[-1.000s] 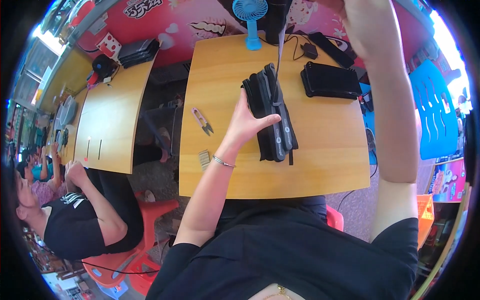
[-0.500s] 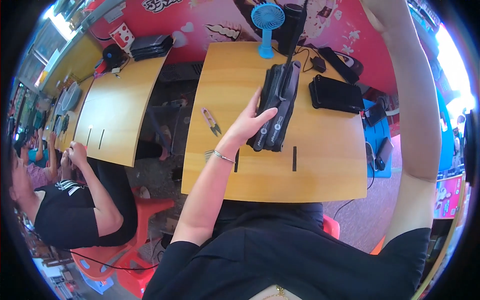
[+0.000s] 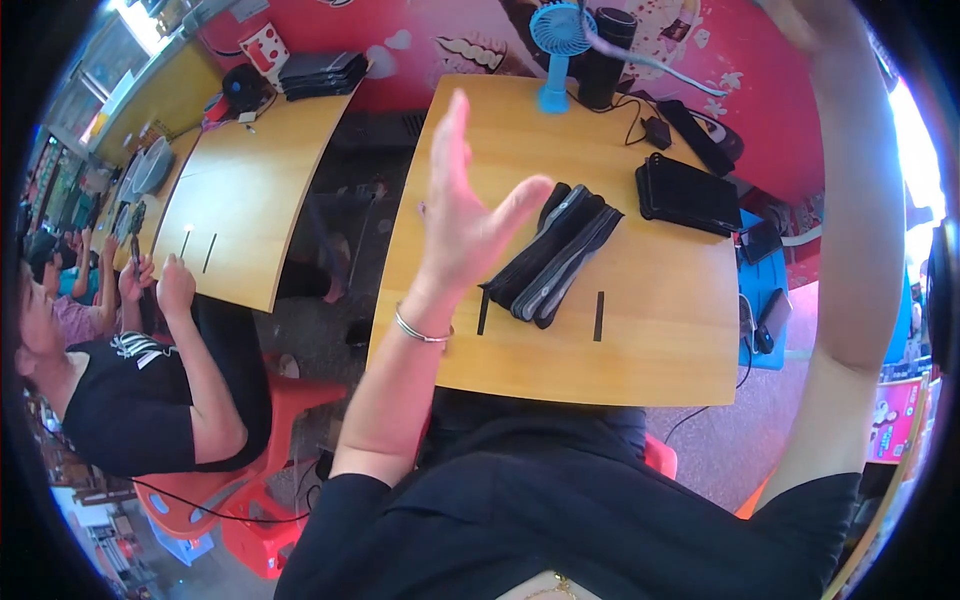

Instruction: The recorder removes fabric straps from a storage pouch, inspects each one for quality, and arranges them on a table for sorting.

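My left hand (image 3: 468, 225) is raised over the left part of the table, open, with thumb and fingers apart and nothing in it. A metal bangle circles that wrist. Just beyond the thumb, a bundle of black and grey fabric bands (image 3: 556, 255) lies slantwise on the wooden table (image 3: 670, 330). My right arm stretches up the right side, and my right hand (image 3: 815, 22) is blurred and cut off at the top edge, its fingers unclear. A pale narrow strip (image 3: 650, 63) hangs blurred in front of the fan; its upper end leaves the picture.
A blue handheld fan (image 3: 560, 35), a dark cylinder (image 3: 607, 60) and a cable with a plug stand at the back. To the right lies a black stack (image 3: 688, 193). A co-worker (image 3: 130, 400) sits at the left table (image 3: 245, 195). Blue stool (image 3: 765, 340) holds small devices.
My left hand has let go of the bundle and lifted away to the left. The bundle, held tilted before, now lies on the table. A dark strap rising from it is gone; a pale strip shows.
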The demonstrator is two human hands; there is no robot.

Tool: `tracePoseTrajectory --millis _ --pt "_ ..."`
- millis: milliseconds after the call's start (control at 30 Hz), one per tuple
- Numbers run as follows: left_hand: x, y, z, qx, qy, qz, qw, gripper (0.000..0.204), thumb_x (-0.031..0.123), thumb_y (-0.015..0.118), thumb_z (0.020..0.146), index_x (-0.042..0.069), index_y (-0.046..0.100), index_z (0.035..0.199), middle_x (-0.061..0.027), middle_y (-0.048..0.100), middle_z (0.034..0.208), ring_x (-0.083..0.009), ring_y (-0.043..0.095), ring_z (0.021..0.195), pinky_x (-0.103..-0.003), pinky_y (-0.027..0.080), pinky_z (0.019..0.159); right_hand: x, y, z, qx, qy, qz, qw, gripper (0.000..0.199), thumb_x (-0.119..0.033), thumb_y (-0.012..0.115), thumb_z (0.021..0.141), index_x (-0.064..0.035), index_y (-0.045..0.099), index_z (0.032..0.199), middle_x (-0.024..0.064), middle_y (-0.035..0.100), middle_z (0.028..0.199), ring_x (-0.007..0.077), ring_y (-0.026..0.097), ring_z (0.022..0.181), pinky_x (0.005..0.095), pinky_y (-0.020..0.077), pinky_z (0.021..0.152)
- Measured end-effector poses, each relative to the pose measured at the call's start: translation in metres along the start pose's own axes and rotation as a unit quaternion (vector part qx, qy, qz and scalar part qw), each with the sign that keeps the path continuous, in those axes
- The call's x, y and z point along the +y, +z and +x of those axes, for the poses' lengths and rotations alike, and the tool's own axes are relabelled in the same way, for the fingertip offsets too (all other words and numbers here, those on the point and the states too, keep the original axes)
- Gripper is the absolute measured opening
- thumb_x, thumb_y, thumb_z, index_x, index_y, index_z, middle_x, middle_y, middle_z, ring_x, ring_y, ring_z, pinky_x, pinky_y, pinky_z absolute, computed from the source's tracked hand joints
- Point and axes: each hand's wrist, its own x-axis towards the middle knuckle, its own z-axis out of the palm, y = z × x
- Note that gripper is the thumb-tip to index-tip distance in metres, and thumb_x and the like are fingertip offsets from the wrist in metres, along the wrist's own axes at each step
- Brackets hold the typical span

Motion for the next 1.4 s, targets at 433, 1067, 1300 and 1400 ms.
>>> tracePoseTrajectory --millis 433,1067,1300,1400 --pt "0.020 -0.102 0.035 -0.106 -0.122 -0.095 0.982 0.022 0.020 0.045 0.097 0.005 0.061 0.102 0.0082 0.038 0.061 0.0019 0.033 0.053 -0.014 0.026 0.046 0.038 0.014 -0.054 -0.082 0.101 0.072 0.989 0.022 -0.020 0.049 0.096 -0.0032 0.054 0.109 0.0119 0.063 0.104 0.0172 0.063 0.093 0.0238 0.0537 0.078" --pt "-0.392 -0.160 -0.031 0.029 -0.488 0.078 0.869 0.024 0.022 0.048 0.089 0.005 0.062 0.100 -0.0093 0.061 0.085 -0.0169 0.060 0.075 -0.029 0.050 0.061 0.119 -0.164 -0.373 0.346 0.465 -0.068 0.812 0.017 -0.022 0.055 0.093 -0.0103 0.055 0.106 -0.0019 0.057 0.088 0.0056 0.055 0.078 0.0191 0.0446 0.067" --pt "-0.341 -0.126 -0.010 -0.047 -0.265 0.187 0.945 0.037 0.014 0.061 0.083 0.003 0.057 0.118 -0.0162 0.058 0.117 -0.0308 0.054 0.110 -0.035 0.042 0.095 0.150 -0.158 -0.366 0.305 0.484 -0.081 0.816 0.018 -0.023 0.056 0.093 -0.0102 0.054 0.106 -0.0022 0.056 0.088 0.0066 0.053 0.078 0.0190 0.0432 0.068" --pt "-0.217 -0.108 0.029 -0.103 -0.044 0.154 0.982 0.040 0.001 0.060 0.077 0.005 0.059 0.117 -0.0143 0.055 0.122 -0.0313 0.051 0.113 -0.038 0.039 0.099 0.160 -0.136 -0.360 0.291 0.464 -0.072 0.834 0.015 -0.020 0.055 0.093 -0.0081 0.055 0.102 -0.0002 0.057 0.086 0.0068 0.054 0.074 0.0194 0.0436 0.063"
